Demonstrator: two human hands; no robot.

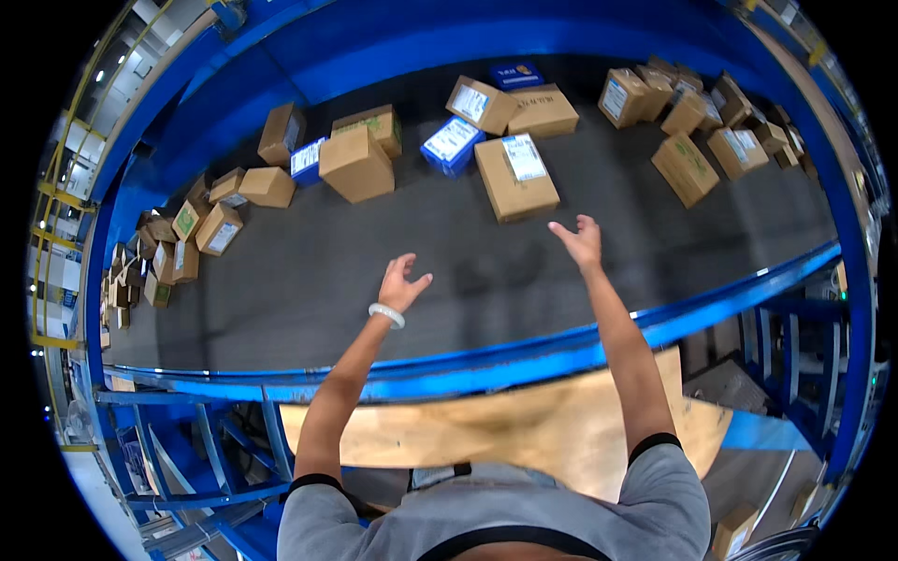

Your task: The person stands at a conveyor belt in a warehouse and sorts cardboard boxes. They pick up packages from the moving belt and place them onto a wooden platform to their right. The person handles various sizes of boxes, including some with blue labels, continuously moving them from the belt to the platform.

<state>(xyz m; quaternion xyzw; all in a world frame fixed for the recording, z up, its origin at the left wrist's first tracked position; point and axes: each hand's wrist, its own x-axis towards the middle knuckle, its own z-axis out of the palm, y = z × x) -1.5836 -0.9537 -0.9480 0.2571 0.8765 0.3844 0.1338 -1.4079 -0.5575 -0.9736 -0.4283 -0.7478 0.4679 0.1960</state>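
Note:
Both arms reach out over a dark conveyor belt [280,294] that carries cardboard boxes. My left hand [403,284], with a pale bangle [386,315] at its wrist, hangs above bare belt with fingers apart and nothing in it. My right hand [582,242] is likewise spread and holds nothing; it is just off the near right corner of a brown carton [515,193] with a white label on top. Behind that carton sit a blue and white box [452,145], a labelled carton [484,105] and a wider flat carton [544,112].
A large carton [356,165] stands left of centre, and several boxes trail off to the far left. More cartons [685,168] cluster at the right. A blue metal rail [484,372] edges the belt nearest me, with a wooden board [456,428] below. A blue wall [393,59] backs the belt.

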